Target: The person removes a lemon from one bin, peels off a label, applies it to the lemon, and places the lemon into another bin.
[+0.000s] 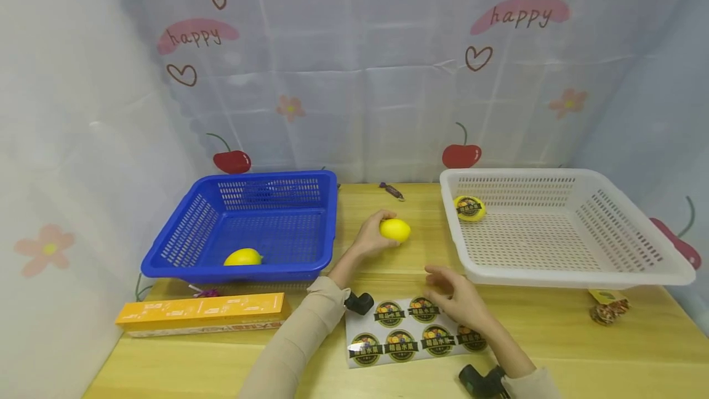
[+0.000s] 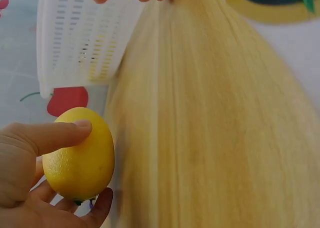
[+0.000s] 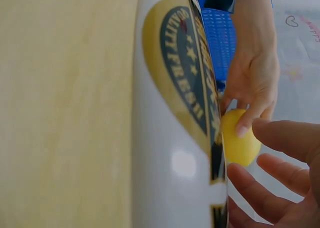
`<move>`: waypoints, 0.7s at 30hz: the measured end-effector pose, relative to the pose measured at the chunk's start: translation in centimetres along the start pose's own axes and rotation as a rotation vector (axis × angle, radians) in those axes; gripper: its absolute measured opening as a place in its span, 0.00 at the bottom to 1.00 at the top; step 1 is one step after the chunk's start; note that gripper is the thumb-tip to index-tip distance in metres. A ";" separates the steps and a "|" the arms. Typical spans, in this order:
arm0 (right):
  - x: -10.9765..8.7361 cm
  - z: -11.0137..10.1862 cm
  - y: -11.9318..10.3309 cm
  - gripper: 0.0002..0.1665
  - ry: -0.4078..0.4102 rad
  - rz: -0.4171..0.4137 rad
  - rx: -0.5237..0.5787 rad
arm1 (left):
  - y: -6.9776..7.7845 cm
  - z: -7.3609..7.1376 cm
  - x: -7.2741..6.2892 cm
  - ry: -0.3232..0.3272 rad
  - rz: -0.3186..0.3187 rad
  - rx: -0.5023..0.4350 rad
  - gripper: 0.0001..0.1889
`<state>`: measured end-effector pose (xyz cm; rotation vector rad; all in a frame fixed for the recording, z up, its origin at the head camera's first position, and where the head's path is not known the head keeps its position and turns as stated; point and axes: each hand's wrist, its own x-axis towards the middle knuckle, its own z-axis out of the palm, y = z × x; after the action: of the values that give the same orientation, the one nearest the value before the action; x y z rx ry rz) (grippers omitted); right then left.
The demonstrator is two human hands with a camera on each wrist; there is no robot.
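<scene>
My left hand [image 1: 372, 237] grips a yellow lemon [image 1: 395, 231] between thumb and fingers, over the table between the two baskets. In the left wrist view the thumb lies across the lemon [image 2: 82, 155], with fingertips under its end. My right hand [image 1: 462, 303] is above the right part of a sheet of round fruit stickers [image 1: 382, 340], its fingers loosely bent and holding nothing. A second lemon [image 1: 244, 257] lies in the blue basket [image 1: 327, 226] on the left. In the white basket [image 1: 554, 277] on the right sits a lemon with a sticker [image 1: 470, 208] on it.
A long orange box [image 1: 202, 313] lies in front of the blue basket, with a small purple-wrapped item [image 1: 207, 292] behind it. One dark wrapped candy [image 1: 393, 191] is at the table's back. Small wrapped items [image 1: 609, 310] lie before the white basket. A printed curtain [image 1: 360, 79] hangs behind.
</scene>
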<state>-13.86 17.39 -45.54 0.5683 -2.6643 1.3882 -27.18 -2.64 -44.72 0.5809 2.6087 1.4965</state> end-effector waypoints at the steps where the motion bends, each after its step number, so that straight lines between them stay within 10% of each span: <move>1: 0.0 -0.1 0.1 0.28 -0.022 0.013 -0.005 | -0.2 0.1 0.1 -0.001 -0.003 0.001 0.32; 9: 0.0 -0.4 0.8 0.35 -0.205 -0.025 -0.075 | -1.1 0.6 0.6 -0.011 -0.024 -0.034 0.36; 21: 0.0 -0.7 1.0 0.37 -0.250 -0.053 -0.078 | -1.8 0.6 1.0 -0.007 -0.035 -0.052 0.40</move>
<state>-14.29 18.44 -45.88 0.8493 -2.8541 1.2691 -28.46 -2.62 -46.38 0.5316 2.5529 1.5441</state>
